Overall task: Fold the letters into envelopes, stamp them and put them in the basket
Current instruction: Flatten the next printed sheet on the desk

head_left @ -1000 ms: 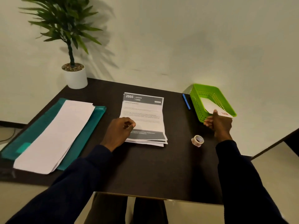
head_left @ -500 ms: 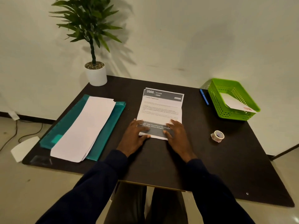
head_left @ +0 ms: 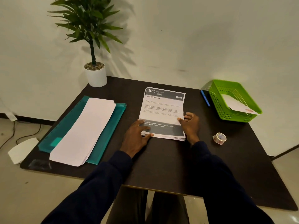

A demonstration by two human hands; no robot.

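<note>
Letters [head_left: 162, 113] lie stacked mid-table; left hand [head_left: 137, 136] pins the near left corner, fingers spread flat, while right hand [head_left: 190, 125], fingers loosely open, lifts the top sheet's right edge. Peel one sheet, square the corners before creasing. Half a second earlier both palms lay flat. Far right, the green basket [head_left: 216, 101] holds one envelope [head_left: 236, 105].

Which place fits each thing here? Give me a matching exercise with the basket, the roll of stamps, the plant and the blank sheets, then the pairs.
Things:
1. basket
2. roll of stamps
3. plant
4. blank sheets

Places:
A. on the teal folder
B. far left corner of the table
C. far right, holding an envelope
D. right of the right hand

Pairs: 1-C, 2-D, 3-B, 4-A
</note>
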